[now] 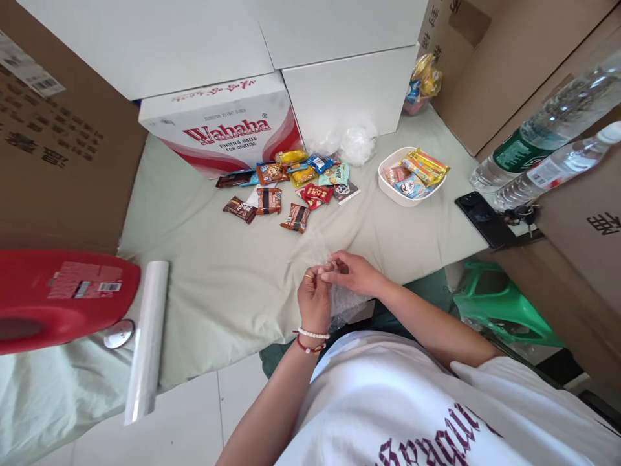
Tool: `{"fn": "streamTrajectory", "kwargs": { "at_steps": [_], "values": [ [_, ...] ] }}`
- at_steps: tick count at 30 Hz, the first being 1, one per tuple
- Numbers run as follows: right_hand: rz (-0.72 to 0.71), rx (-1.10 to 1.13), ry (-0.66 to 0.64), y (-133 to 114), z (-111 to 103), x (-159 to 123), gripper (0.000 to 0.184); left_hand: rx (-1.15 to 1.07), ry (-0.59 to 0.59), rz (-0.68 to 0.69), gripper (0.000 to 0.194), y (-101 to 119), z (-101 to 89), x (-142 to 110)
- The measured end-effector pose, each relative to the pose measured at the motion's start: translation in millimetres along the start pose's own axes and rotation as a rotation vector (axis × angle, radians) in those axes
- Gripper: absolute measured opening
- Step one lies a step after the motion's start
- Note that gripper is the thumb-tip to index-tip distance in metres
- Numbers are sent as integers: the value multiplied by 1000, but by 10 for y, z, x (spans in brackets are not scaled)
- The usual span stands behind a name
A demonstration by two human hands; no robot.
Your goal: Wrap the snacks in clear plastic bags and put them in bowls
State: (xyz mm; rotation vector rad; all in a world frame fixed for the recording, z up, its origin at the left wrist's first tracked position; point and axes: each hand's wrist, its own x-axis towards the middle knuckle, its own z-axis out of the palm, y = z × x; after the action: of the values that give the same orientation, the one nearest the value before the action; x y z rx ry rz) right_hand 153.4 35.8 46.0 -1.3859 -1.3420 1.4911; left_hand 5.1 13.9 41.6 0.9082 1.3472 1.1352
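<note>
Close together at the table's front edge, my left hand [314, 294] and my right hand [356, 273] both pinch a clear plastic bag [347, 299]. The thin film hangs down below my fingers, and some of it spreads onto the cloth above them. Where the fingertips meet, the bag's edge is partly hidden. Beyond my hands lies a loose pile of wrapped snacks, with a brown snack packet [295, 218] nearest. To the right stands a white bowl [412, 199] with several packets in it.
A Wahaha carton [228, 133] and crumpled clear plastic [358, 142] are at the back. On the left lie a roll of clear film [147, 343] and a red jug [63, 298]. On the right are a phone [485, 219], keys [522, 213], water bottles [528, 152] and a green stool [504, 304].
</note>
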Motion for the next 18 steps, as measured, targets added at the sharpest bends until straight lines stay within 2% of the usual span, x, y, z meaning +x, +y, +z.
{"fn": "streamTrajectory", "kwargs": {
  "at_steps": [3,6,9,12,14,16,18],
  "values": [
    [-1,122,85,52,15,75,32,-20,95,-44,29,23,-71,54],
    [107,347,129,99,-153,87,32,98,235,-28,27,50,-265,157],
    [178,402,119,127,-364,62,34,266,269,20,27,68,-465,255],
    [182,276,87,159,-522,45,27,425,238,25,30,66,-617,344],
    [164,85,122,166,-590,41,18,536,249,54,28,60,-693,383],
    [83,-182,250,138,-616,37,14,637,350,171,27,64,-743,383],
    [-39,-409,390,73,-584,37,18,751,494,373,38,82,-757,339]
  ]
}}
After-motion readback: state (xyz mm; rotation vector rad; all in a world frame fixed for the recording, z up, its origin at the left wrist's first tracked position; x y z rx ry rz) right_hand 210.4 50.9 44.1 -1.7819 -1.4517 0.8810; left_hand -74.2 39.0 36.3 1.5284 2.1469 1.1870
